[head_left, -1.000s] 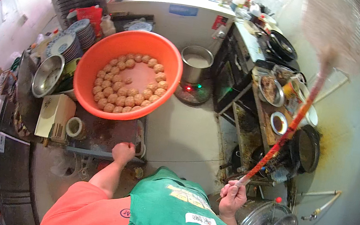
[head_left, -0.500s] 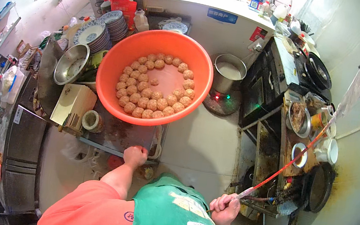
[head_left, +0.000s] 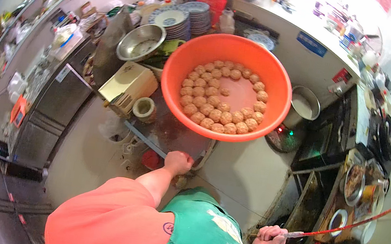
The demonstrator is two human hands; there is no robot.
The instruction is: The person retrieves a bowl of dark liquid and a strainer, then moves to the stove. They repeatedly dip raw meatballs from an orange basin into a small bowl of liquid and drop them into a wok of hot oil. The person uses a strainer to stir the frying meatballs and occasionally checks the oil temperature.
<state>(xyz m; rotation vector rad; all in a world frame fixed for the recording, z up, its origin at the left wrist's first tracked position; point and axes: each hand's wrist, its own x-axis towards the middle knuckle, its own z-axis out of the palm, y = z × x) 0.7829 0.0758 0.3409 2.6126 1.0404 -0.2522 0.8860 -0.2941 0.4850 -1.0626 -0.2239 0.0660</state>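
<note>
My right hand [head_left: 270,239] is wrapped round the pale handle end of a thin red stick [head_left: 354,224]. The stick reaches out to the right, past the shelf things, and its far end lies at the picture's dark rim. My left hand [head_left: 179,163] is a fist at the front edge of the low dark table [head_left: 165,135]; its curled fingers hide whatever may be inside. Beyond that fist stands a big orange basin [head_left: 174,81], with several round meatballs [head_left: 207,108] lying in a ring and a bare patch of its bottom showing. Neither hand touches the basin.
Left of the basin are a steel bowl [head_left: 141,43], stacked plates [head_left: 170,17], a cream box [head_left: 130,82] and a stone-coloured jar [head_left: 145,109]. A steel pot [head_left: 304,105] stands behind right. Bowls and pans crowd the right-hand shelf [head_left: 334,193].
The view has turned left, so the basin sits further right in the picture. The red stick has swung from pointing up and right to lying lower, more to the right. Both hands stay closed.
</note>
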